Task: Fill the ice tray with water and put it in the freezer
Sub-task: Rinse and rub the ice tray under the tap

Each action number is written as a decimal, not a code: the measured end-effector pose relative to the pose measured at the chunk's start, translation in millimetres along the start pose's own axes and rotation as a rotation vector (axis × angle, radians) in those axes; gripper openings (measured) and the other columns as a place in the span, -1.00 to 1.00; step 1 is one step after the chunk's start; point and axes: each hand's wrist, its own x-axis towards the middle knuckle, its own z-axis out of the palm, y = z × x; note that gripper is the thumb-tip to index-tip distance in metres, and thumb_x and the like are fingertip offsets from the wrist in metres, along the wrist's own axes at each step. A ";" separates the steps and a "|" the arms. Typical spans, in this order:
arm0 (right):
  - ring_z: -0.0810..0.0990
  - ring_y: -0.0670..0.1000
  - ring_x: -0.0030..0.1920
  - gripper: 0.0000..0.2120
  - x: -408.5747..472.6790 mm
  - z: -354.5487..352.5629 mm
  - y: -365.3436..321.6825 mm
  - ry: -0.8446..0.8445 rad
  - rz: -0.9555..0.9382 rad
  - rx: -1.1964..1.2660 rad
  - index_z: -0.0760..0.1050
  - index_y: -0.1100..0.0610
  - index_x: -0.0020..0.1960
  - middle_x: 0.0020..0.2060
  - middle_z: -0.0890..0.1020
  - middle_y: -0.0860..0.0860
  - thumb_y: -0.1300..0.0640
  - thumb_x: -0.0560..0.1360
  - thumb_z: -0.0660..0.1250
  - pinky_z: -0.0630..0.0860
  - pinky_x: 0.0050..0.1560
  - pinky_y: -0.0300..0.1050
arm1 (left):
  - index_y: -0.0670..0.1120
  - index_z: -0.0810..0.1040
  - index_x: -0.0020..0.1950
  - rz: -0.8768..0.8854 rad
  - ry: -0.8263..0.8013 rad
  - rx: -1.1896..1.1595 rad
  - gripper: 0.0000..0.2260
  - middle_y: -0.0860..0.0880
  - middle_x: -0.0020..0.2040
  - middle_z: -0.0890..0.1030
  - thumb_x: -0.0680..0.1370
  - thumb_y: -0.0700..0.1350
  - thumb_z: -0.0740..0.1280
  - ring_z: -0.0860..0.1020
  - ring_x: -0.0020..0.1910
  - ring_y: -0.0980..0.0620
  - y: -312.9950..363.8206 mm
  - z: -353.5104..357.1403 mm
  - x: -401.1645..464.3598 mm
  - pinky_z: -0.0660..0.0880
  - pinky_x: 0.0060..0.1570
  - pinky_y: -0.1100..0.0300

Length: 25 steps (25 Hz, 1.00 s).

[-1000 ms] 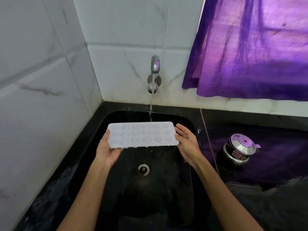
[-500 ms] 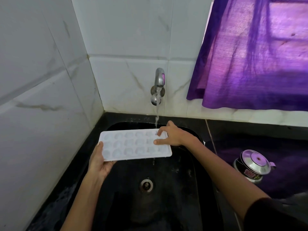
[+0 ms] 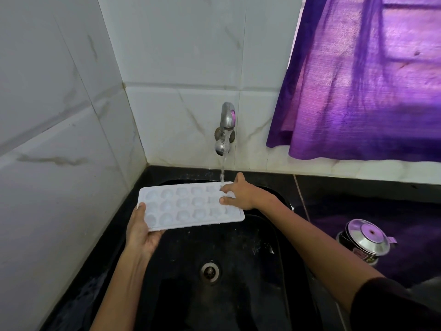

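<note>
Left hand [image 3: 143, 231]: the near-left corner of the ice tray [image 3: 188, 206] is gripped, thumb on the rim, fingers underneath. Right hand [image 3: 239, 193]: laid on the tray's far-right end, thumb behind the far edge, fingers spread over the cells; a full clasp cannot be confirmed. Tray is held over the black sink [image 3: 274, 247], far-right corner under the running tap [image 3: 226, 120].

Risks, as judged: stream is striking near the fingers, so splashing is likely; a tilt would spill filled cells; overfilling would cause slopping on the carry to the freezer.

Writing: none legible; the label on the steel pot [image 3: 365, 242], right counter, is too blurred.
</note>
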 end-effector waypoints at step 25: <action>0.26 0.18 0.44 -0.29 -41.3 7.9 5.7 -0.049 -0.020 -0.115 0.27 -0.13 0.42 0.55 -0.04 0.04 -0.38 0.36 0.30 0.27 0.40 0.10 | -0.09 0.43 0.23 0.020 0.039 0.022 -0.78 -0.07 -0.06 0.60 0.63 -0.06 0.15 0.58 -0.11 -0.07 -0.6 5.6 -10.6 0.52 -0.23 -0.05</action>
